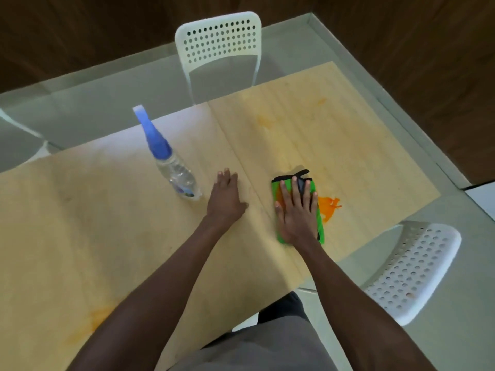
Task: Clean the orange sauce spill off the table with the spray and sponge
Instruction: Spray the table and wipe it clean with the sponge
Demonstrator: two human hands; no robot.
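A: Where is the bright orange sauce spill (330, 207) sitting?

B: At three o'clock of the green, black-edged sponge cloth (281, 186), touching it, on the pale wooden counter (107, 223).

A: And the hands?

B: The right hand (296, 210) is pressing it flat-fingered, likely for wiping; the left hand (226, 198) is resting flat, grasping nothing, probably bracing. The clear spray bottle with the blue nozzle (171, 162) is standing at nine o'clock.

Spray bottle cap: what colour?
Blue-violet cap on the clear spray bottle, seen in the head view.
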